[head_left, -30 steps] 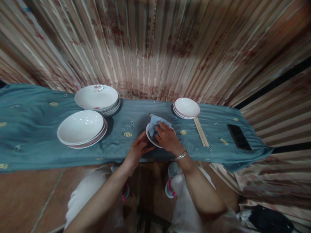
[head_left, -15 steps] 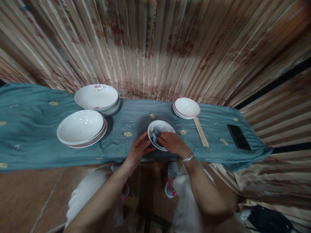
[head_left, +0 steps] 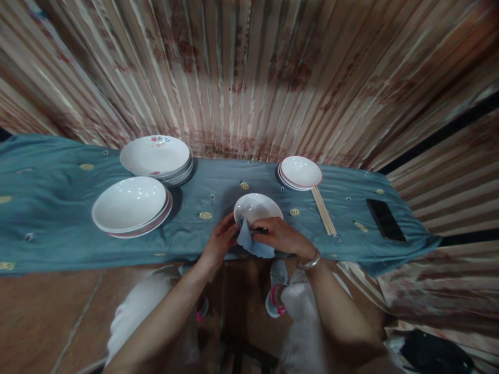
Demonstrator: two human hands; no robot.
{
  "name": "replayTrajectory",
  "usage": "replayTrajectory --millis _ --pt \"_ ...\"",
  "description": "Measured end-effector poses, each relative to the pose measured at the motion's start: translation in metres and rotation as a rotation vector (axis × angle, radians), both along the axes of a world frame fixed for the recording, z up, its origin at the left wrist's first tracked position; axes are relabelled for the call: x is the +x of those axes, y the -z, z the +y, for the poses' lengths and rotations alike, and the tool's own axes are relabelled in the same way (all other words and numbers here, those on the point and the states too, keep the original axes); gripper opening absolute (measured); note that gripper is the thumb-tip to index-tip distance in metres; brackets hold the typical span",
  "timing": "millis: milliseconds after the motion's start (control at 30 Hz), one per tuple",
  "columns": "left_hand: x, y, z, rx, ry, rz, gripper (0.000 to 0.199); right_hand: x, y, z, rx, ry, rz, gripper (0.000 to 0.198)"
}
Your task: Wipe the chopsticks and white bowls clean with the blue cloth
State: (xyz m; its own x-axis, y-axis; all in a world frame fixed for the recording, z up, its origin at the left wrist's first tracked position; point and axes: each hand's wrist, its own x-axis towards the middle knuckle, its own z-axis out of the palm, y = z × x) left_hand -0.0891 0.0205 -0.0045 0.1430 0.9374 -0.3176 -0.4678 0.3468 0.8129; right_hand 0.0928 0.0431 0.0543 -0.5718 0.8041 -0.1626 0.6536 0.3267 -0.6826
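Observation:
A small white bowl stands near the front edge of the cloth-covered table, tilted slightly toward me. My left hand grips its left side, fingers along the outside of the rim. In my right hand, which wears a silver bangle, a light blue cloth is pinched at the bowl's near rim. Part of the cloth hangs over the front of the bowl and covers that stretch of rim. My right fingertips are partly hidden by the cloth.
Left on the table are large white bowls and floral plates, both stacked. A stack of red-rimmed bowls sits back right, with chopsticks beside it. Farther right lies a black phone. A pleated curtain hangs behind.
The blue cloth has come from inside the bowl to its near rim and now drapes over the front. My right hand has shifted slightly toward me; my left still grips the bowl.

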Motion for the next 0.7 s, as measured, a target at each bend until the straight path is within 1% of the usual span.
replayTrajectory --millis 167,300,400,567,633,700 --pt "0.001 -0.001 0.0 0.035 -0.014 -0.016 0.047 0.018 -0.009 -0.005 0.031 -0.036 -0.155 0.017" --pt "0.003 -0.002 0.0 0.034 -0.028 -0.012 0.046 0.017 -0.005 -0.01 0.198 0.02 -0.445 0.019" --pt "0.003 -0.003 0.0 0.038 -0.04 0.007 0.046 0.011 0.005 -0.01 0.312 0.037 -0.571 0.02" --pt "0.004 -0.003 -0.001 0.047 -0.041 0.02 0.045 -0.003 0.018 0.0 0.418 0.124 -0.63 0.026" --pt "0.004 -0.003 -0.001 0.051 -0.045 0.02 0.044 -0.009 0.021 0.006 0.424 0.152 -0.597 0.028" --pt "0.004 -0.002 -0.001 0.052 -0.045 0.015 0.044 -0.014 0.025 0.01 0.416 0.164 -0.518 0.031"
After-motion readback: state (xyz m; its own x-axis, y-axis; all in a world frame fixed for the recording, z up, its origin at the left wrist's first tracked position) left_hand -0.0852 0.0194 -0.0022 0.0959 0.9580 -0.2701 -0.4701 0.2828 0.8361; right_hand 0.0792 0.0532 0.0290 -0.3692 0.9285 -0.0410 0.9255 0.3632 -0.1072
